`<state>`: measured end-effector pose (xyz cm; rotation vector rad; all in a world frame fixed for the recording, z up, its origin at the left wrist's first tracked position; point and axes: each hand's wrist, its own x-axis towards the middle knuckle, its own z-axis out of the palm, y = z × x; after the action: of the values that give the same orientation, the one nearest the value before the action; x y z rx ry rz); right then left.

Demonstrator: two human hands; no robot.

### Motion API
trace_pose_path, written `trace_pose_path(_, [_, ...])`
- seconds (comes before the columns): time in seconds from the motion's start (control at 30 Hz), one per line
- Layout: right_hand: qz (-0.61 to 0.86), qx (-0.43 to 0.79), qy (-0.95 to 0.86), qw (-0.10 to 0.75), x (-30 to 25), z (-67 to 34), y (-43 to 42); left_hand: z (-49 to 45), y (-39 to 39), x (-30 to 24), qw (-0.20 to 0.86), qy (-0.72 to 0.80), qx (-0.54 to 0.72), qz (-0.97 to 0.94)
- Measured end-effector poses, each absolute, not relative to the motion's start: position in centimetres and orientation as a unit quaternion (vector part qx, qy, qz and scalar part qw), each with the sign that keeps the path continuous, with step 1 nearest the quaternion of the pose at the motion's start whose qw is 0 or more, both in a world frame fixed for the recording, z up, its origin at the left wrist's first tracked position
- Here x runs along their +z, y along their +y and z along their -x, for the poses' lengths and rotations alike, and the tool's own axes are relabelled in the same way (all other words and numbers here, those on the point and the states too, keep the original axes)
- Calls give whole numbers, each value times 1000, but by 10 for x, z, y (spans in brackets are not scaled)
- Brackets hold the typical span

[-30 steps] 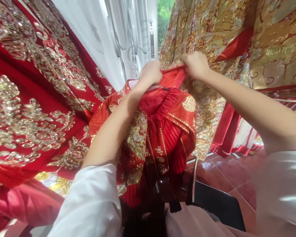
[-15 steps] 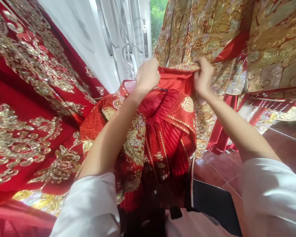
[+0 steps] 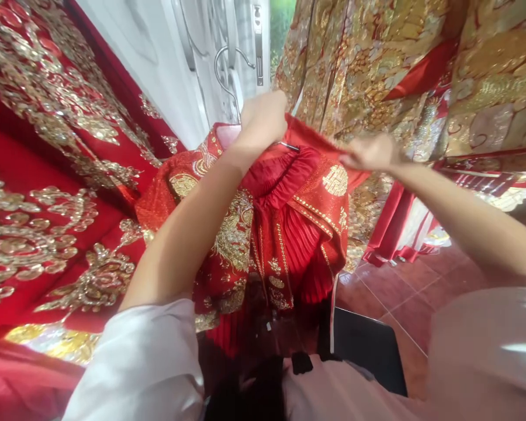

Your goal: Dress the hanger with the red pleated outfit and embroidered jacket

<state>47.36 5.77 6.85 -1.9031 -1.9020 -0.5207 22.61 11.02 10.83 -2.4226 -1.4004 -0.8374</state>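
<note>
A red jacket (image 3: 234, 228) with gold embroidery hangs from a metal hanger (image 3: 221, 70) in front of me. Inside it hangs a pleated red skirt (image 3: 300, 245) with a gathered waist. My left hand (image 3: 263, 120) is closed on the jacket's upper edge, just right of the hanger hook; its fingertips are hidden behind the hand. My right hand (image 3: 370, 153), slightly blurred, pinches the jacket's red cloth at the right shoulder. Between my hands the cloth is pulled into a slanting edge.
Red gowns (image 3: 21, 193) with gold beading hang close on the left. Gold patterned garments (image 3: 390, 52) fill the right. A white door frame (image 3: 256, 41) stands behind the hanger. Below right, a dark flat-topped object (image 3: 368, 348) rests near the red tiled floor (image 3: 403, 292).
My right hand has moved right and down, drawing the cloth outward and covering the opened inside. My left hand keeps its hold. The view has shifted slightly.
</note>
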Motion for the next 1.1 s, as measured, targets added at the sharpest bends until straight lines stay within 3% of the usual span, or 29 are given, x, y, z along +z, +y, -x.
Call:
trace_pose_path(0.1, [706, -279, -628, 171, 71, -482, 45, -226, 108, 108, 115, -460, -303, 827])
trace_pose_path(0.23, [693, -242, -676, 69, 63, -493, 38, -228, 114, 110, 116, -464, -272, 835])
trace_pose_path(0.3, [683, -265, -675, 83, 56, -495, 37, -228, 119, 112, 85, -457, -240, 852])
trace_pose_path(0.43, [668, -263, -691, 80, 44, -493, 35, -223, 110, 109, 84, -385, -327, 859])
trace_pose_path(0.5, [640, -227, -732, 52, 42, -493, 35, -220, 92, 98, 96, -327, -348, 874])
trace_pose_path(0.63, [692, -292, -653, 95, 36, -499, 34, -221, 49, 59, 102, -217, -309, 920])
trace_pose_path(0.77, [678, -233, -696, -25, 30, -498, 32, -232, 42, 30, 136, -243, -285, 917])
trace_pose_path(0.83, [673, -234, -699, 48, 44, -493, 29, -240, 52, 25, 150, -264, -286, 909])
trace_pose_path(0.97, [622, -264, -670, 308, 99, -465, 11, -253, 75, 15, 165, -294, -287, 897])
trace_pose_path(1.1, [630, -164, -634, 417, 121, -438, -17, -249, 85, -6, 164, -292, -307, 891])
